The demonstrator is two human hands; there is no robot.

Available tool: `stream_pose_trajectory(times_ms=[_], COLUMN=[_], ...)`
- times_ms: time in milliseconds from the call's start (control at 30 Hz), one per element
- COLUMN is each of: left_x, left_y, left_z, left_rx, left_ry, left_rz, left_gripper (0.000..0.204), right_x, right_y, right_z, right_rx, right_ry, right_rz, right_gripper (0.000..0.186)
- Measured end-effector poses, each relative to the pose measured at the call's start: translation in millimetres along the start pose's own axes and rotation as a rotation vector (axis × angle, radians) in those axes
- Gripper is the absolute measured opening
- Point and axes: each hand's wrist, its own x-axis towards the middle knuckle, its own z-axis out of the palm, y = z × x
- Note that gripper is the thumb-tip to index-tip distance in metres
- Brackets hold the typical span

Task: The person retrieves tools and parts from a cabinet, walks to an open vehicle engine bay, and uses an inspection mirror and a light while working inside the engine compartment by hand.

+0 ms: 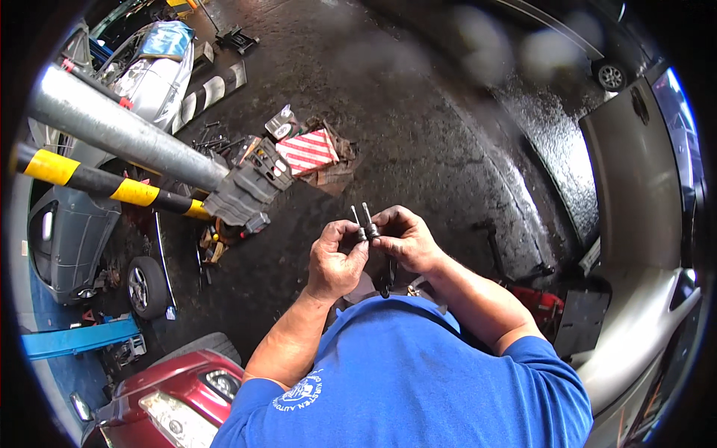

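Observation:
In front of my chest, both hands are raised close together over the dark floor. My left hand [336, 263] pinches a slim metal pin with a black rubber-like lower end [362, 234] between thumb and fingers. Its twin, another metal pin with a dark ribbed lower end [373, 231], sits in the fingertips of my right hand [408, 240]. Side by side, the two pins point upward, away from me, their dark ends touching or nearly so. My fingers partly cover the lower ends, and their exact kind is too small to tell.
Ahead to the left lie a red-and-white striped box [308, 151], a dark plastic panel [252, 187] and loose tools. A metal post [127, 127] and striped bar [134, 192] stand left, above a wheel [147, 287]. A red car [175, 403] is near left; a pale car [635, 321] is right.

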Motion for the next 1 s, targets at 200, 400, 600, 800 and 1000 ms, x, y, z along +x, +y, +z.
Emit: stream_pose_trajectory(times_ms=[200, 400, 600, 800, 1000], left_x=[139.4, 323.7, 518.6, 692.2, 893.9], left_y=[-50.9, -98.6, -101.2, -127.3, -175.1], left_z=[-11.3, -37.9, -71.0, -103.0, -105.6], left_rx=[-0.053, -0.054, -0.098, -0.092, 0.008], left_ry=[-0.026, -0.018, -0.111, -0.249, -0.290], left_rz=[-0.089, -0.033, -0.047, -0.120, -0.105], left_gripper=[0.021, 0.023, 0.026, 0.025, 0.026], right_x=[136.0, 315.2, 492.7, 652.9, 839.5], right_y=[-25.5, -52.9, -123.4, -171.5, -214.6], right_z=[-55.0, -111.9, -140.3, -180.9, -269.2], right_rx=[-0.034, -0.189, -0.214, -0.318, -0.427], right_ry=[0.009, -0.039, -0.017, -0.078, -0.117], right_rz=[0.033, 0.064, 0.015, -0.002, -0.051], right_gripper=[0.030, 0.033, 0.036, 0.031, 0.032])
